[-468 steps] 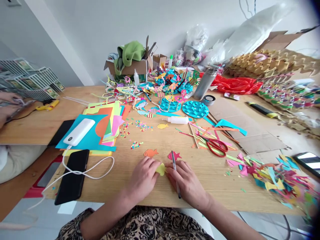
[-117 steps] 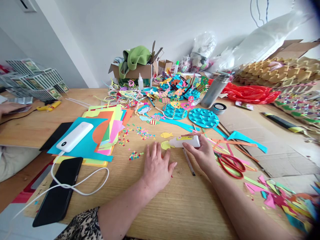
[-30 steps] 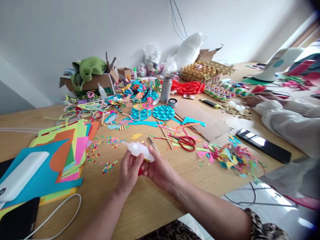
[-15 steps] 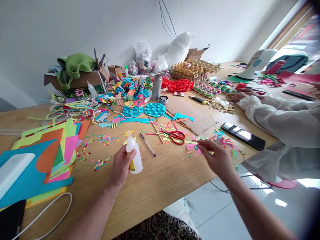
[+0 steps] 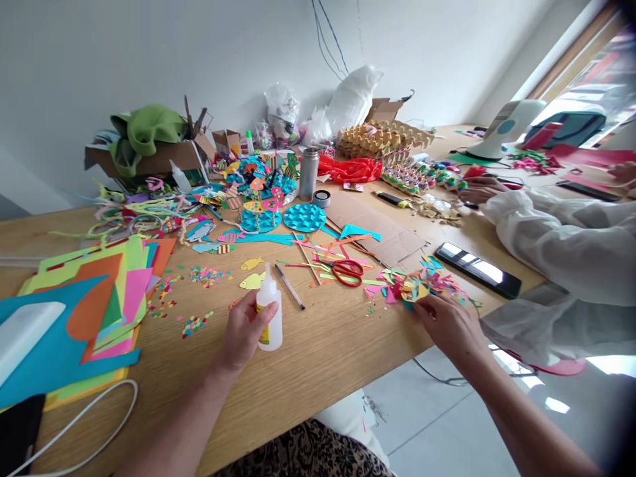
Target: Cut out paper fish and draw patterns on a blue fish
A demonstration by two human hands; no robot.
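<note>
My left hand [image 5: 247, 329] is closed around a white plastic glue bottle [image 5: 271, 320] with a yellow label, its nozzle pointing up. On the right, the fingers of my right hand [image 5: 450, 328] are pinched together at the near side of a heap of coloured paper scraps [image 5: 444, 283]; yellow and teal bits show at the fingertips. Beyond the bottle lie a yellow-green paper fish [image 5: 252, 281] and a smaller orange-yellow paper fish [image 5: 251, 263]. A pen [image 5: 290, 287] rests just right of the bottle. Red-handled scissors [image 5: 348, 272] lie among thin paper strips, between my hands.
Coloured paper sheets [image 5: 106, 291] and confetti dots [image 5: 196, 323] lie at left. Blue discs [image 5: 305, 217], a metal flask [image 5: 309, 173] and a cardboard sheet [image 5: 370, 225] are farther back. At right lie a phone [image 5: 477, 270] and another person's white sleeve [image 5: 561, 228].
My right hand has moved right and slightly nearer, and scraps now show around its fingertips. The left hand and glue bottle have shifted slightly, and the bottle stands more upright.
</note>
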